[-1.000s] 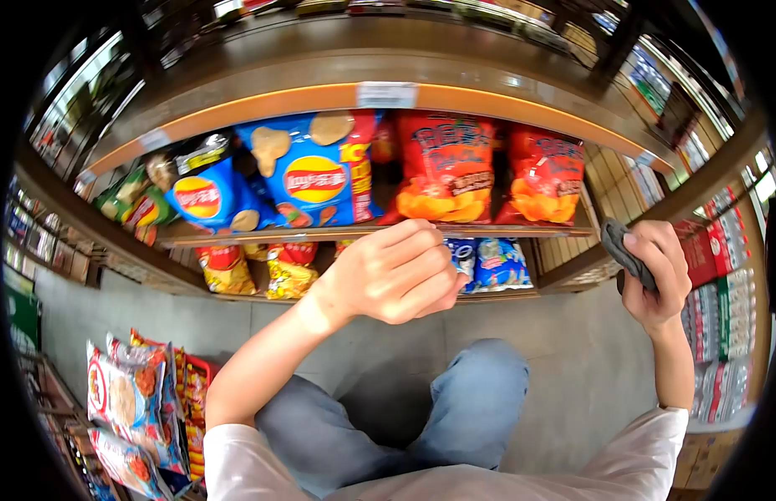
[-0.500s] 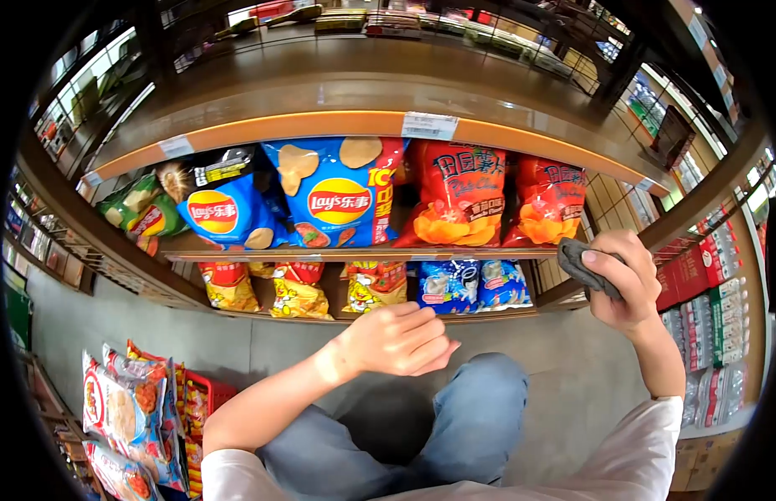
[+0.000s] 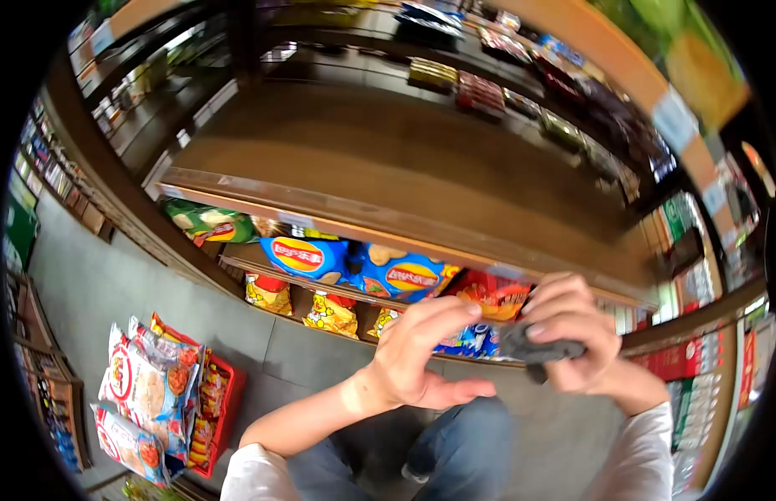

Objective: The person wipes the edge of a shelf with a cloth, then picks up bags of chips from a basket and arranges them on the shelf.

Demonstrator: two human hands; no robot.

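My right hand (image 3: 582, 334) grips a dark grey cloth (image 3: 551, 346), which is bunched up and partly covered by the fingers. Facing it from the left is my left hand (image 3: 417, 355), its thumb and fingers spread apart with nothing between them. A gap separates this hand from the cloth. Both hands hover in front of a brown shelf unit, below its upper shelf board (image 3: 380, 159). Just behind them on the shelf below are a blue Lay's chip bag (image 3: 405, 271) and a red chip bag (image 3: 492, 288), partly hidden by my hands.
A red basket (image 3: 229, 409) stuffed with snack bags (image 3: 146, 384) stands on the grey floor at lower left. Yellow snack bags (image 3: 331, 313) line the bottom shelf. Packs of bottles (image 3: 695, 409) are stacked at right. My knees are bent below the hands.
My view has tilted and turned, showing more of the upper shelf. My right hand has brought the cloth inward, close to my left hand, whose fingers have opened.
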